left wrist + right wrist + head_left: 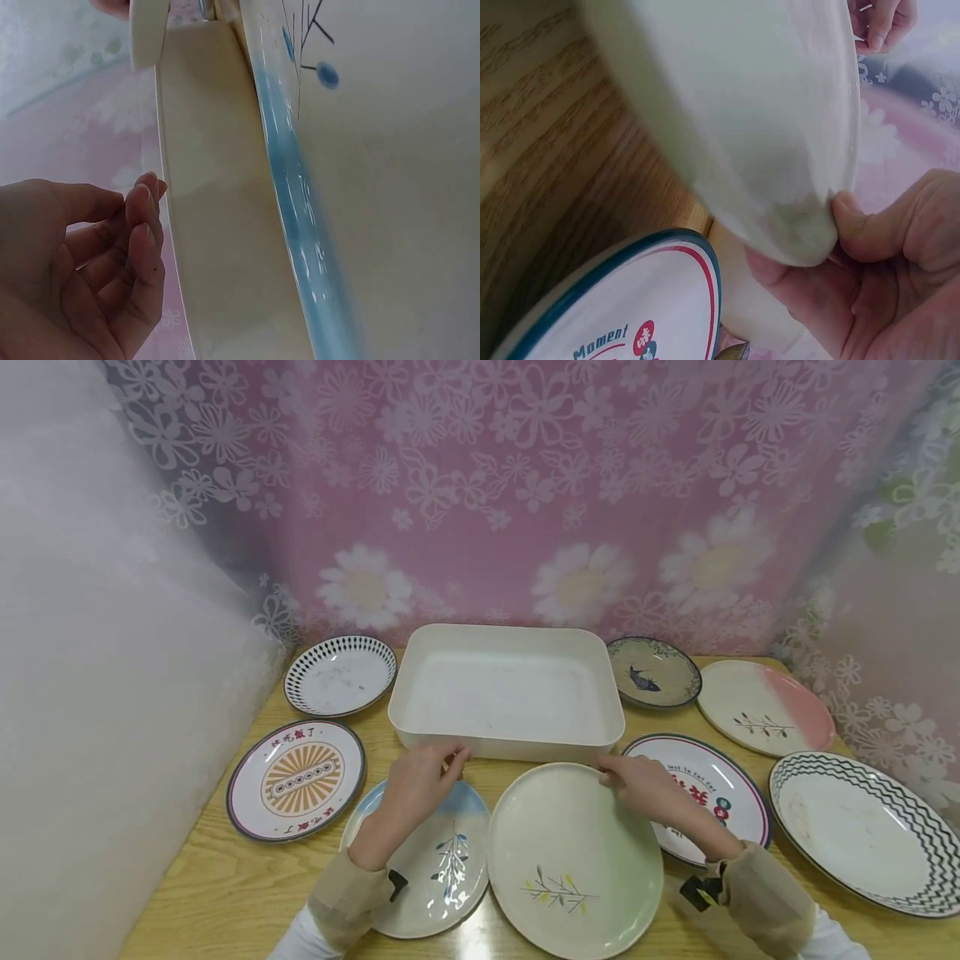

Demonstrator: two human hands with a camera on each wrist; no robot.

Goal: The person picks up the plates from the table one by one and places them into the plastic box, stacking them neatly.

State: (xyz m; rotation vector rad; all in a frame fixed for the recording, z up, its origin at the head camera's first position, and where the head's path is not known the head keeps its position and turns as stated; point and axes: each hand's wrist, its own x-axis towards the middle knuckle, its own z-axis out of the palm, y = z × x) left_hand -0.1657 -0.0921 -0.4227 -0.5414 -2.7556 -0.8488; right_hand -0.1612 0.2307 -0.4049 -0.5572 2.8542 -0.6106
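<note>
We see a wooden counter (225, 877) with a pink flowered cloth (525, 510) hung behind it, across the top of the frame, and a white cloth (90, 693) at the left. In the middle sits a white tub (507, 693), with plates all around it. Our left hand (416, 785) is at the tub's near rim, lower left of the middle; its fingers (142, 225) are loosely curled, with the tips right at the rim, and we cannot tell if they really hold it. Our right hand (645, 785) is at the tub's near right corner, and there the thumb and fingers (870, 225) pinch the rim. Just below the hands lie a blue-edged plate (438, 860) and a pale green plate (573, 860). Our arms hide part of the blue-edged plate and of a plate with red writing (712, 785). A zigzag plate (870, 827) is cut off at the right edge.
</note>
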